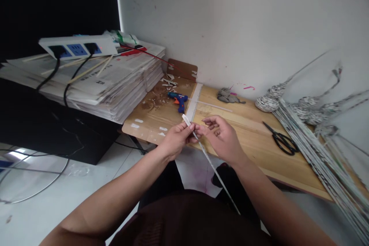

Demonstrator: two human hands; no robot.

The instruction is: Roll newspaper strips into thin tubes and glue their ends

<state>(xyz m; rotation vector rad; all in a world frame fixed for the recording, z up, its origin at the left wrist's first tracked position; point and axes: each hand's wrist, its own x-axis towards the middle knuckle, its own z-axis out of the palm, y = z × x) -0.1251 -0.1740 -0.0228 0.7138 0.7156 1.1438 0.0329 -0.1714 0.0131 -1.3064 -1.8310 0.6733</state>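
Observation:
Between my hands, over the table's front edge, a thin rolled newspaper tube slants down toward my lap. Its upper end is a flatter white strip. My left hand is closed on the tube just below that end, thumb on top. My right hand meets it there, thumb and forefinger pinched at the tube and the other fingers curled loosely. The fingertips partly hide where they grip. Just beyond the hands lies a blue glue gun with an orange trigger.
On the wooden table lie black scissors, a grey rag and a bundle of paper tubes. Woven paper pieces stand by the wall. At left, a power strip rests on stacked newspapers. Paper scraps litter the cardboard.

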